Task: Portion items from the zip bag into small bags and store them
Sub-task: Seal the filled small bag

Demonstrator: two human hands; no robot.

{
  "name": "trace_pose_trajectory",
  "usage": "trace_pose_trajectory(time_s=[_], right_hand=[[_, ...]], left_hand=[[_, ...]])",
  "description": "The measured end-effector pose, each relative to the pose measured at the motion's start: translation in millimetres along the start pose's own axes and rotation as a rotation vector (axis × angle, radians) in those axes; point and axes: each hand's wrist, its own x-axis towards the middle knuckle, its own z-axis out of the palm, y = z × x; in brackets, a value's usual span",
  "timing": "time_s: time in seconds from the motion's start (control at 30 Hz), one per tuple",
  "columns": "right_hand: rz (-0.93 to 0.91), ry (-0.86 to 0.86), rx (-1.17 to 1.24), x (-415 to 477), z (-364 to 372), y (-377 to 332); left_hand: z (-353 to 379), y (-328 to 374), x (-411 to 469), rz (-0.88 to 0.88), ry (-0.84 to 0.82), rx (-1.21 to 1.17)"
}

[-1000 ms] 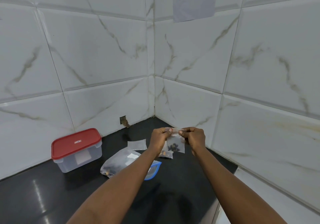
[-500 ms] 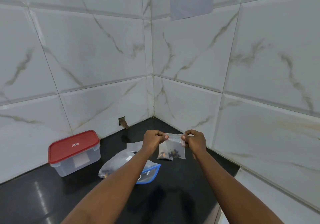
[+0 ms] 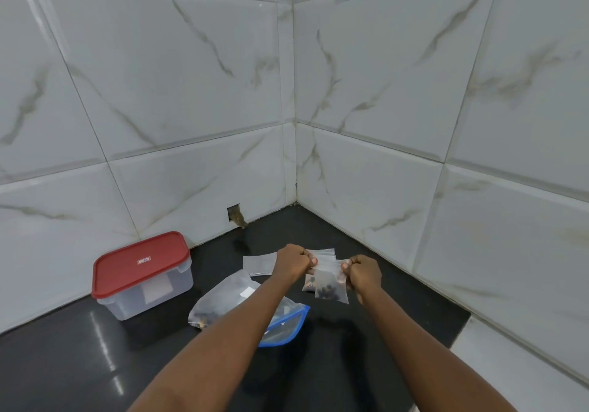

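My left hand [image 3: 291,261] and right hand [image 3: 365,274] each pinch a top corner of the small bag [image 3: 330,281], held above the counter [image 3: 398,322]. If its seal is left partly unpressed, the dark bits could spill when I tilt it. It's clear, thin and part-filled.

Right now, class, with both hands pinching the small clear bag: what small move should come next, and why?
Probably press along the top strip of the small clear plastic bag to seal it: the left hand and right hand pinch its top corners, and dark pieces sit at its bottom.
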Motion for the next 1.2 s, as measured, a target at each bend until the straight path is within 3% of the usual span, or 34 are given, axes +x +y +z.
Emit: trace_pose_trajectory(time_s=[0.27,0.47,0.63,0.77,0.9,1.07,1.2], right_hand=[[0.114,-0.032,-0.080,38.7,28.6,26.1],[-0.144,0.180,-0.168,45.4,33.5,15.1],[-0.253,0.305,-0.234,46.0,72.3,-5.7],[-0.355,0.044,-0.335,47.3,114.0,-17.5],[-0.283,-0.266,-0.665,43.2,151.5,-21.4],[-0.188,-0.286,-0.879,40.1,171.6,-15.2],[-0.239,-0.348,-0.787,39.0,165.7,-16.4]], left_hand=[[14.6,-19.3,48.1,-0.073,-0.124,0.087],[-5.1,-36.6,71.8,-0.053,-0.065,0.122],[-40.3,-66.7,95.6,-0.138,0.019,0.211],[-53.6,-82.5,105.3,-0.211,0.046,0.333],[-52.1,-91.7,110.0,-0.257,0.018,0.430],[-48.4,-94.0,112.6,-0.300,-0.052,0.353],[-50.1,-90.7,107.6,-0.312,-0.017,0.219]])
